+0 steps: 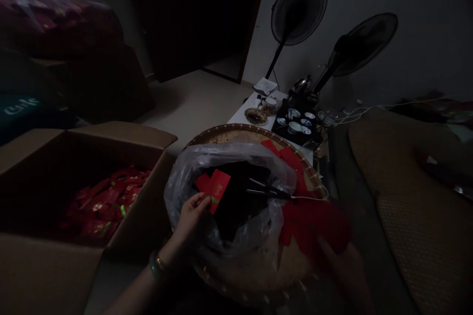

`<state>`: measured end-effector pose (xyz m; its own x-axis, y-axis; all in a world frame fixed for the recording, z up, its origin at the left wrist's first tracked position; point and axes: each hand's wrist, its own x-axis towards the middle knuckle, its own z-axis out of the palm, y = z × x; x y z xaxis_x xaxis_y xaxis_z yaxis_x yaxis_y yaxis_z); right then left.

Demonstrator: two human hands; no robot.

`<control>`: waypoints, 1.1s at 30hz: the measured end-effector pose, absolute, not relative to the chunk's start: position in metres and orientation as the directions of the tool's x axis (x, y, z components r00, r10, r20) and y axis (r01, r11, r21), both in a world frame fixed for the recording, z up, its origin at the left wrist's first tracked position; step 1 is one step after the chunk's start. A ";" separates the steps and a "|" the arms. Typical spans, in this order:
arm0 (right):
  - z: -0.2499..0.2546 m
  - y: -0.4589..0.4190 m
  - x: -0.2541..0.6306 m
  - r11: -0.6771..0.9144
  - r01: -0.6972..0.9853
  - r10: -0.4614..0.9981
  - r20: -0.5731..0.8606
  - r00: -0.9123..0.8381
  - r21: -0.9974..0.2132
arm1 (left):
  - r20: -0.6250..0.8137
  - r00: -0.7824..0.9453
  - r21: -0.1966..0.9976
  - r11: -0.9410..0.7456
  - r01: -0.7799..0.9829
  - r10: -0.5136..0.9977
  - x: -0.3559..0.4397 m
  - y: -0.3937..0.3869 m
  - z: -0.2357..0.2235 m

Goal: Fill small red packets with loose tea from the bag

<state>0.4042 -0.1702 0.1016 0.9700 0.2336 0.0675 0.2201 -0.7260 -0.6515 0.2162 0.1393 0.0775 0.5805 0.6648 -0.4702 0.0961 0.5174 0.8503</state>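
Note:
My left hand (194, 211) pinches a small red packet (220, 183) with gold print and a green strip near its lower edge. It is above an open clear plastic bag (183, 170) filled with dark contents (236, 216) that I cannot make out. Tongs (268, 191) tied to a white string lie across the bag's right side. My right hand (342, 261), smeared by motion, is at the lower right against several red packets (295, 221). Whether it grips one is unclear. Bag and packets rest in a round woven tray (254, 280).
An open cardboard box (138, 216) at left contains many red packets (105, 204). Beyond the tray, a low table (240, 117) holds a black tea tray (286, 133) with cups. Two fans (299, 7) stand behind. A woven mat (406, 206) covers the seat at right.

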 end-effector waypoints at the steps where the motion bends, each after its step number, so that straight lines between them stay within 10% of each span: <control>1: 0.105 -0.148 0.401 -0.648 0.194 0.254 0.032 0.967 -0.737 | -0.463 0.549 0.849 0.527 0.048 0.696 0.216 0.140 0.080; 8: 0.062 0.074 0.388 -0.013 -0.009 0.566 -0.015 0.824 -1.000 | -0.329 0.503 0.847 0.486 -0.218 0.799 0.217 0.146 0.095; 21: 0.047 0.133 0.423 -0.186 -0.029 0.742 -0.160 0.651 -0.982 | -0.352 0.557 0.772 0.570 -0.281 0.752 0.224 0.163 0.097; 33: 0.072 0.049 0.360 -0.058 0.209 0.609 0.131 0.782 -0.976 | -0.275 0.725 0.923 0.385 0.015 0.631 0.219 0.135 0.078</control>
